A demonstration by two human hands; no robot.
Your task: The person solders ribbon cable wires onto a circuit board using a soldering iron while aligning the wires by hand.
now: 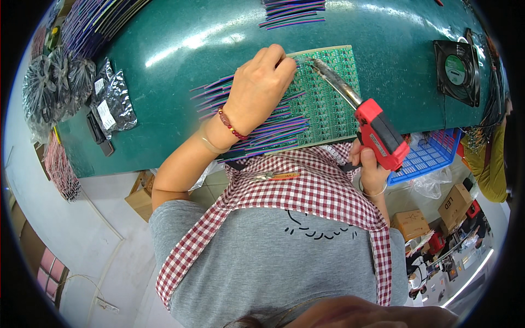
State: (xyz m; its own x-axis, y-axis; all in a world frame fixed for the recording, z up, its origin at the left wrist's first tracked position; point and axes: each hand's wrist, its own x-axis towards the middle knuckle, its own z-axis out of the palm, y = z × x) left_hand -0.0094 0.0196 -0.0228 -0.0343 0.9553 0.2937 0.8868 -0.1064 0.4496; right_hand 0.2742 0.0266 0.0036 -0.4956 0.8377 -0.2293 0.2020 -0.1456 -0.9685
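A green panel of many small circuit boards [328, 104] lies on the table before me. Rows of thin purple, blue and black wires [268, 136] stick out from its left side. My left hand [262, 79] is closed in a pinch at the panel's upper left edge; whatever its fingertips hold is hidden. My right hand [371, 167] grips a red and black soldering gun [380, 134] by its handle. The metal tip of the gun reaches over the upper part of the panel, close to my left fingertips.
More wire bundles lie at the far left [98, 24] and far middle [292, 12] of the green table [164, 71]. Black plastic bags [115, 101] sit at left. A black fan [456, 72] stands at right, with a blue basket [429, 158] below the table edge.
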